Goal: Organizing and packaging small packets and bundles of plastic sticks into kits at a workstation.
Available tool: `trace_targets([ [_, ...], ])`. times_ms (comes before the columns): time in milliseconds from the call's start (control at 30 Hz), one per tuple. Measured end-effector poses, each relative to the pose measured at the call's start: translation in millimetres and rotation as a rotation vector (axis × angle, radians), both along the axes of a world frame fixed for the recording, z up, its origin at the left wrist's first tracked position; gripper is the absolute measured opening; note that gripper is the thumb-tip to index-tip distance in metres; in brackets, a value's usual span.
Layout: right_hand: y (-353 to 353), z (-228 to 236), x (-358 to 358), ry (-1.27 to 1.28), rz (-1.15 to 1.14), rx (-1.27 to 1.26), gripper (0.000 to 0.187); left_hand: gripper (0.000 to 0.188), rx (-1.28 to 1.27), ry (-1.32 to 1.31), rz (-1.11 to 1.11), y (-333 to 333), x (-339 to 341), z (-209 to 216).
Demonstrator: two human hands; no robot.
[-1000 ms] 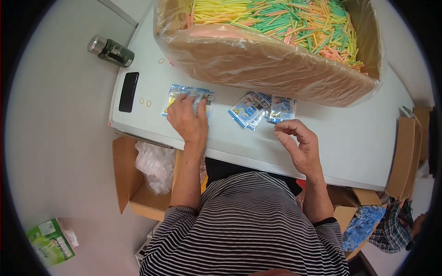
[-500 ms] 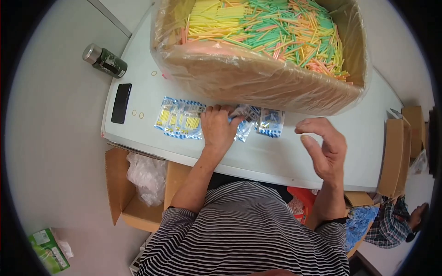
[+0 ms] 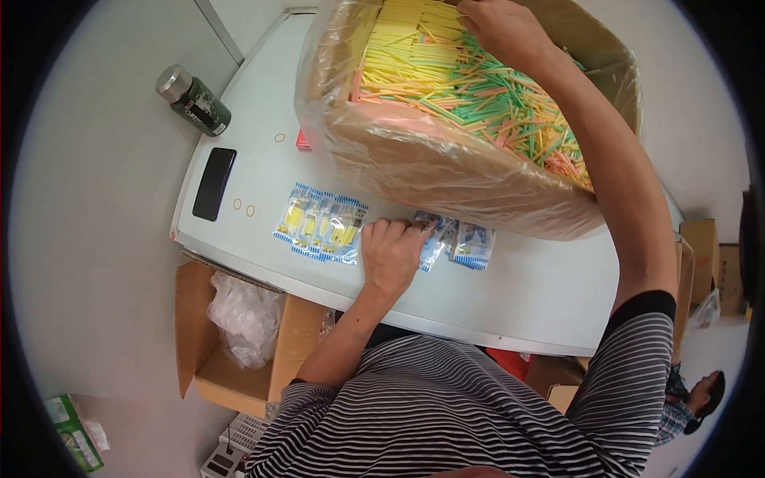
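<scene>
My left hand [image 3: 390, 253] rests on the table with curled fingers, its thumb and fingertips closed on the edge of a clear and blue plastic packet [image 3: 433, 241]. Just right of that lies another such packet [image 3: 473, 245]. To the left, several overlapping packets [image 3: 325, 225] show yellow sticks inside. My right hand [image 3: 498, 30] reaches into the big plastic-lined carton [image 3: 454, 171], its fingers bent down onto the thin yellow sticks [image 3: 410, 36]; the fingertips are partly hidden. Green, orange and pink sticks [image 3: 510, 103] fill the rest of the carton.
A dark flask [image 3: 194, 101] and a black phone [image 3: 214, 184] lie at the left of the white table [image 3: 478, 307], near some rubber bands [image 3: 250, 211]. Below it, an open carton holds clear plastic [image 3: 245, 319]. Another person [image 3: 692, 406] is at the lower right.
My right hand has gone from above the table's right side up into the carton. My left hand stays by the packets. The whole view has shifted somewhat.
</scene>
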State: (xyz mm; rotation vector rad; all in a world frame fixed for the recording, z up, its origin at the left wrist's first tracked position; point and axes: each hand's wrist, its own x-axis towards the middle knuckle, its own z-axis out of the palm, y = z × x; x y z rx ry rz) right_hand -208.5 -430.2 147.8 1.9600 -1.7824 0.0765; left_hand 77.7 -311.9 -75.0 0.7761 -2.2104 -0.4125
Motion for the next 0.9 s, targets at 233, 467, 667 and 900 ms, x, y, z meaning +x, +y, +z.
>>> trace_targets([
  [233,-72.4,-38.9,-9.5,0.321,-0.283,0.188,0.022,0.019,0.018,0.01,0.039,-0.6,1.3,0.7],
  [467,-70.5,-47.0,9.1,0.446,-0.345,0.116,0.032,0.026,0.065,0.078,0.017,-4.3,8.5,2.5],
  [667,-53.9,-36.0,-13.6,0.493,-0.046,-0.181,0.03,0.025,0.081,0.106,0.021,-4.3,12.4,5.2],
  [900,5.7,32.4,18.5,-0.444,-0.143,-0.15,0.018,0.02,0.055,0.153,0.032,-2.0,11.7,5.9],
])
